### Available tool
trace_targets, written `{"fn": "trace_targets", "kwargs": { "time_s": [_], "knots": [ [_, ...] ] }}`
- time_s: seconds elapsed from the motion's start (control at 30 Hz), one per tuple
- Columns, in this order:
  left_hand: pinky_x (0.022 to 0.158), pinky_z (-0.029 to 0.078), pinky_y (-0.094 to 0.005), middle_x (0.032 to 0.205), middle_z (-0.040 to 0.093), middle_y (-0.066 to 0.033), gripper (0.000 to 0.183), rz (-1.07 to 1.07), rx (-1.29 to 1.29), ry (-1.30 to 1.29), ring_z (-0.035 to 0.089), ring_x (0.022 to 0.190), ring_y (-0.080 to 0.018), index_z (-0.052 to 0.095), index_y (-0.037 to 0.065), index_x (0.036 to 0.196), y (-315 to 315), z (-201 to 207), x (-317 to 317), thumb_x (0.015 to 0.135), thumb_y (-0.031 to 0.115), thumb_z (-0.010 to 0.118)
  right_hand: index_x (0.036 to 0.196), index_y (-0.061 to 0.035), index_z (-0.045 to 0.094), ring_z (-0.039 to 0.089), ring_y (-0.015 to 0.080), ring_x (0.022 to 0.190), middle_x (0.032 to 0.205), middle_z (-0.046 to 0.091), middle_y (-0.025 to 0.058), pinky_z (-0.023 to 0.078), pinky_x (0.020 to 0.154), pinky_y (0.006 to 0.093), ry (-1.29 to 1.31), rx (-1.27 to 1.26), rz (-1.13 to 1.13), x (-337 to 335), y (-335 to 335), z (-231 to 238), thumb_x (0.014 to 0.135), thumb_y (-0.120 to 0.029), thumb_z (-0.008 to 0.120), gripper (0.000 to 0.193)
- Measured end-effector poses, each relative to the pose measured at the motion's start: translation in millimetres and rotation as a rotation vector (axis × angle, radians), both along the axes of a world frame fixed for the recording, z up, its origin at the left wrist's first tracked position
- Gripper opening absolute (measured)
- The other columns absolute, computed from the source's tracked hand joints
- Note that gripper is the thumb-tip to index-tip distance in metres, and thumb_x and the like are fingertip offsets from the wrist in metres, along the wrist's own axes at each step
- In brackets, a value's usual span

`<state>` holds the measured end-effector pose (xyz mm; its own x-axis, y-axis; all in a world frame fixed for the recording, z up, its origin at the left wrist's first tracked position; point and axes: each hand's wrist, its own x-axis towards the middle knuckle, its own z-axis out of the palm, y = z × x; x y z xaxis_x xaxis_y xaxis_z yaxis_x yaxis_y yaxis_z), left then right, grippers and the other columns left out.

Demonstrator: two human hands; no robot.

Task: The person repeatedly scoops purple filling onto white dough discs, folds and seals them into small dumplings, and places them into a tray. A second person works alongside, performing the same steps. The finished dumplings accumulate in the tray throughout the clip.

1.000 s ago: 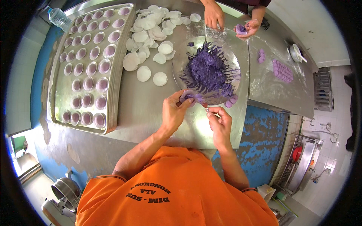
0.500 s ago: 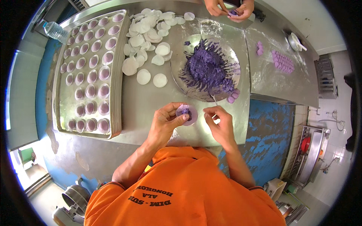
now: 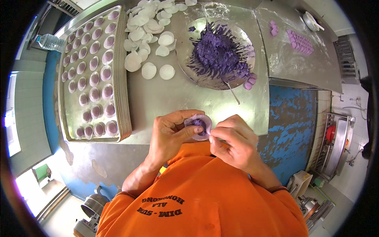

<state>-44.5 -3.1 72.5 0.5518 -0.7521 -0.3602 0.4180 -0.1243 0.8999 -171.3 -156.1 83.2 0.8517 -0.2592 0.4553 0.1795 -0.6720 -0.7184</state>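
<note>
My left hand (image 3: 166, 133) is closed around a round, pale purple dough wrapper (image 3: 207, 121), its thumb pressing on a dark purple ball of filling (image 3: 199, 125) at the middle. From the other side my right hand (image 3: 236, 143) pinches the wrapper's edge between thumb and fingertips; that edge curls up slightly. Beyond both hands sits a wide metal pan (image 3: 184, 74) heaped with sticky purple filling (image 3: 219, 51). A utensil's thin metal handle (image 3: 233, 94) sticks out over the pan's near rim. Several lilac dough pieces (image 3: 250, 81) lie against the pan's right side.
At left, a stack of metal trays (image 3: 66, 122) bears rows of purple buns (image 3: 94, 79) in paper cups. White paper discs (image 3: 149, 71) lie scattered behind. A plastic bottle (image 3: 50, 42) is beside the trays. The right-hand table (image 3: 288, 71) holds lilac dough pieces (image 3: 300, 42) and a white bowl (image 3: 312, 22).
My right hand has come in from beside the wrapper and now grips its edge. The view has shifted, and another person's hands at the top are out of sight.
</note>
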Motion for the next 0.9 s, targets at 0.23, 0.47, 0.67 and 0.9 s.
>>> {"fn": "trace_targets", "kwargs": {
  "time_s": [0.23, 0.47, 0.67, 0.9],
  "knots": [
    [0.087, 0.060, -0.0296, 0.104, 0.074, -0.0154, 0.031, -0.062, 0.007, -0.006, 0.071, 0.096, -0.0161, 0.068, -0.009, 0.117, -2, 21, 3, 0.086, -0.012, 0.068, 0.092, -0.0018, 0.065, 0.061, 0.0195, 0.070, 0.083, 0.063, 0.0085, 0.051, 0.061, 0.0319, 0.098, 0.072, -0.017, -2, -2, 13, 0.078, -0.002, 0.077, 0.018],
    [0.085, 0.061, -0.0286, 0.104, 0.075, -0.0147, 0.032, -0.187, 0.114, -0.243, 0.071, 0.096, -0.0162, 0.070, -0.007, 0.117, -2, 30, 7, 0.086, -0.014, 0.065, 0.095, 0.0002, 0.066, 0.063, 0.0205, 0.074, 0.089, 0.064, 0.0108, 0.053, 0.063, 0.0310, 0.178, 0.194, -0.030, -4, -2, 20, 0.077, -0.001, 0.077, 0.021],
    [0.086, 0.060, -0.0278, 0.104, 0.074, -0.0189, 0.035, -0.307, 0.124, -0.460, 0.073, 0.095, -0.0180, 0.067, -0.009, 0.122, -1, 40, 10, 0.087, -0.014, 0.063, 0.092, 0.0005, 0.067, 0.063, 0.0194, 0.074, 0.085, 0.064, 0.0091, 0.051, 0.063, 0.0301, 0.136, 0.212, -0.058, -2, -3, 22, 0.075, -0.001, 0.078, 0.020],
    [0.089, 0.060, -0.0302, 0.107, 0.073, -0.0203, 0.033, -0.228, -0.020, -0.073, 0.072, 0.097, -0.0213, 0.064, -0.013, 0.123, -4, 35, 14, 0.091, -0.010, 0.065, 0.090, 0.0007, 0.067, 0.062, 0.0209, 0.073, 0.085, 0.064, 0.0093, 0.050, 0.062, 0.0307, 0.101, 0.001, -0.010, -1, -4, 23, 0.074, 0.001, 0.078, 0.019]
  ]
}}
